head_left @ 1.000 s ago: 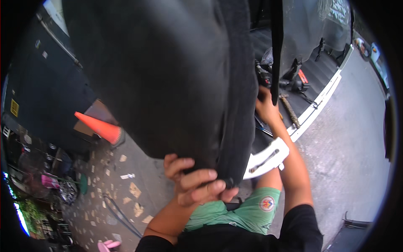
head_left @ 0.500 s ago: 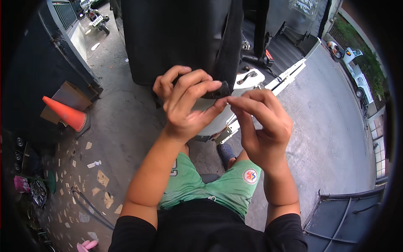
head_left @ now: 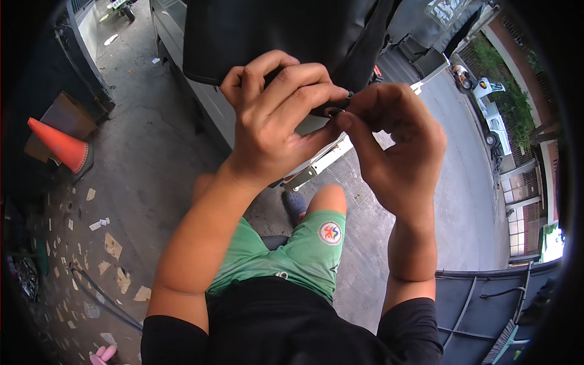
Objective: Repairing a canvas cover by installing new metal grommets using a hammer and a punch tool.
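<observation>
A black flexible cover [head_left: 274, 36], like vinyl, hangs in front of me over a white vehicle body [head_left: 213, 112]. My left hand [head_left: 274, 121] is closed on the cover's lower right corner, fingertips above and thumb below. Right beside it, my right hand [head_left: 401, 146] pinches the same corner between thumb and bent fingers. A small dark ring-like piece [head_left: 333, 112] shows between the fingertips of both hands. Whether it is fixed to the cover I cannot tell, as the fingers hide most of it.
Below the hands a white metal beam [head_left: 319, 164] juts from the vehicle. An orange cone [head_left: 61, 146] leans by a cardboard box [head_left: 67, 115] at left, above scattered floor scraps [head_left: 112, 246]. A dark metal panel [head_left: 462, 304] stands at lower right.
The view has shifted. Both hands and the cover's corner sit higher in the picture, my right hand has closed in on the corner, and the ring-like piece now shows.
</observation>
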`<state>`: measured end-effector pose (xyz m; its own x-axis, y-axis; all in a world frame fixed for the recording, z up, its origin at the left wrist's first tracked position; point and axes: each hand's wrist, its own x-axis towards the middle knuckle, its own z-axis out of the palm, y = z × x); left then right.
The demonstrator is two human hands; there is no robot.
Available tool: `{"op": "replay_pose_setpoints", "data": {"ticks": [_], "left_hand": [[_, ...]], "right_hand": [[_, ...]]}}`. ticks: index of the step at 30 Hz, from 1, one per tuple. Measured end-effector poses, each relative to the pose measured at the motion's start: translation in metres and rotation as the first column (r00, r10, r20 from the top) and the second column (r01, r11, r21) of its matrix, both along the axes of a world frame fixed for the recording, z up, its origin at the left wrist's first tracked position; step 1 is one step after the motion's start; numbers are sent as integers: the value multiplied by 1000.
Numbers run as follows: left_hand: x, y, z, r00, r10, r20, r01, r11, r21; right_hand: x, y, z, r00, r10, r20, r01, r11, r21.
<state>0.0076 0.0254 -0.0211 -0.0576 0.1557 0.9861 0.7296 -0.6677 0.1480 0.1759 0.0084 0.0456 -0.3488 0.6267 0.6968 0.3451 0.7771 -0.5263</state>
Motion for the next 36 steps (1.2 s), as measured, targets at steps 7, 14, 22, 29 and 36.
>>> {"op": "replay_pose_setpoints", "data": {"ticks": [7, 14, 22, 29, 36], "left_hand": [[-4, -4, 5, 998, -68, -16, 68, 997, -31], [-15, -5, 6, 987, -146, -74, 141, 988, -66], [-10, -3, 6, 992, -111, -55, 111, 994, -5], [-6, -1, 6, 996, -78, -30, 79, 997, 21], [-9, -1, 5, 995, -87, -43, 88, 996, 15]], "right_hand": [[-9, -7, -7, 982, -184, 39, 173, 963, 209], [-20, -5, -29, 959, -273, -70, 277, 863, 422], [-15, -1, -40, 926, -119, -359, 202, 958, 204], [6, 5, -31, 916, 16, -402, -63, 993, -103], [11, 6, -28, 972, 103, -210, -112, 993, -29]]}}
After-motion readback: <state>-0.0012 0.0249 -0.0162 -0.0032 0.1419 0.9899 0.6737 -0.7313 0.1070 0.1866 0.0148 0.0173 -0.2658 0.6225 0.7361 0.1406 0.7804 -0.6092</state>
